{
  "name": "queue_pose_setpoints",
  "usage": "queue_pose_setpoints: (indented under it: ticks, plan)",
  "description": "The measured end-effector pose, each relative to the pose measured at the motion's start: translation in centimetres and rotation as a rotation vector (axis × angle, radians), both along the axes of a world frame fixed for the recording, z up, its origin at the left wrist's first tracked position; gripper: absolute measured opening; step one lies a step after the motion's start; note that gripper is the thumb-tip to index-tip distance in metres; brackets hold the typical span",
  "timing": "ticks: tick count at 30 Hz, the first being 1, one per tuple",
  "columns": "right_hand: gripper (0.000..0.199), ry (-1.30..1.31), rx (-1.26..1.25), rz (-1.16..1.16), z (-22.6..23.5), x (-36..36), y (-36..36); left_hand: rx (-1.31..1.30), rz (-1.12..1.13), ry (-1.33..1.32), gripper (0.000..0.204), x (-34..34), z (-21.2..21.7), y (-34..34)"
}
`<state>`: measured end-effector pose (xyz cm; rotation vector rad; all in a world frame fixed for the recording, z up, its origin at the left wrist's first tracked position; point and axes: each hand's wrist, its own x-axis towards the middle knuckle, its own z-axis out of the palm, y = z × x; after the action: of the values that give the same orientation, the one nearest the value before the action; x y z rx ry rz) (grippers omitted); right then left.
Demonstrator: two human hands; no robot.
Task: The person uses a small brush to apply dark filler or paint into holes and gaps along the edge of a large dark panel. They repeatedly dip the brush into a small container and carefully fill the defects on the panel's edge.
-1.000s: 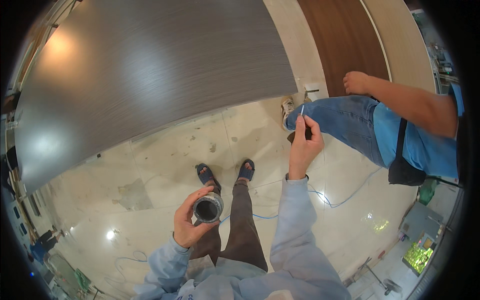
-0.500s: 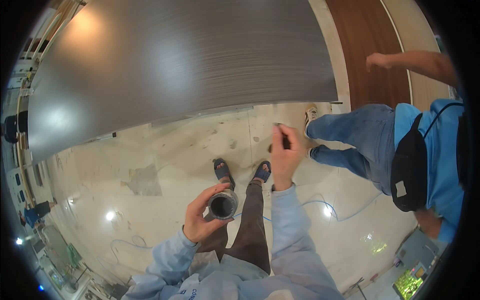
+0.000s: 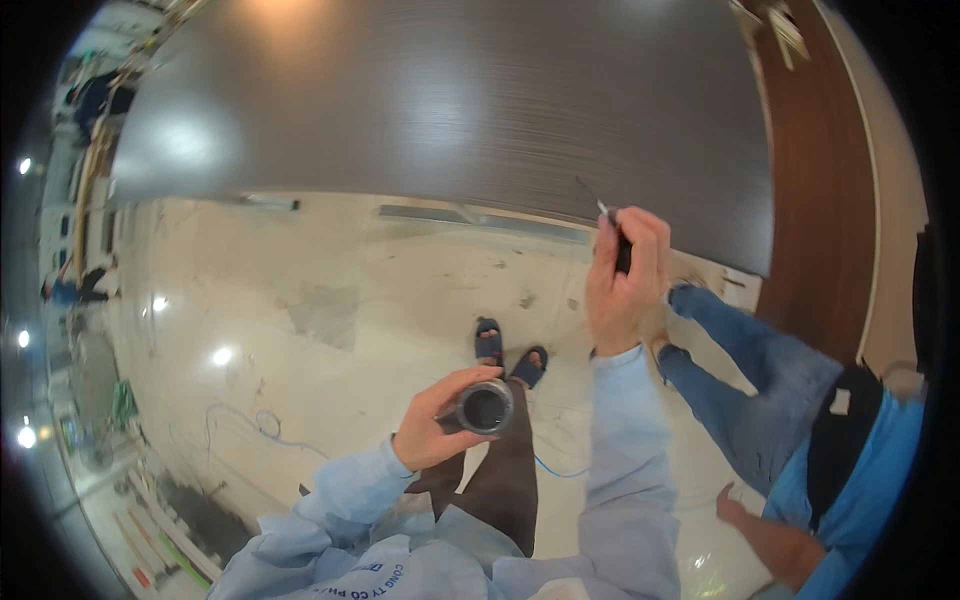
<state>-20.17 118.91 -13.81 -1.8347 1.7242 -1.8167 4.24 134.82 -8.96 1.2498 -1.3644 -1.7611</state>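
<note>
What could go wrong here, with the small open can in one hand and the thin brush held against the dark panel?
1. The left hand holds the small open can above the person's trousers and sandals; if it tips, the contents may spill on them.
2. The right hand holds the thin brush at the dark panel's lower edge; a slip may mark the panel.
3. A co-worker's legs stand close beside the right arm; a bump seems possible.
</note>
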Motion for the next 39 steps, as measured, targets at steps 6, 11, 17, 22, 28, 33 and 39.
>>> queue_pose_setpoints:
  ticks: [6, 11, 17, 22, 28, 33, 39]
  plan:
    - [0.018, 0.264, -0.065, 0.057, -2.3, 6.9, -3.4, 0.002, 0.143, 0.11, 0.078, 3.3, -0.8, 3.3]
    - [0.017, 0.302, -0.046, 0.122, -3.1, 14.7, -4.1, -0.003, 0.243, 0.034, 0.078, 8.1, -2.4, 4.8]
    - [0.018, 0.359, -0.021, 0.188, -1.4, 27.7, -7.4, -0.067, 0.326, 0.054, 0.078, 16.7, -2.5, 2.6]
    - [0.017, 0.447, -0.01, 0.272, -2.1, 41.7, -10.1, -0.048, 0.372, -0.021, 0.077, 28.2, -2.4, 1.7]
    - [0.032, 0.344, -0.007, 0.585, -1.6, 63.5, -14.1, -0.161, 0.542, -0.181, 0.073, 40.0, -1.7, 2.9]
    - [0.023, -0.031, -0.046, 0.916, 0.3, 73.9, -8.5, -0.143, 0.597, -0.225, 0.083, 44.5, -0.3, 4.1]
    - [0.015, -0.198, 0.376, 0.805, 0.7, 55.2, 0.3, -0.112, 0.553, -0.144, 0.08, 43.7, -2.3, 3.1]
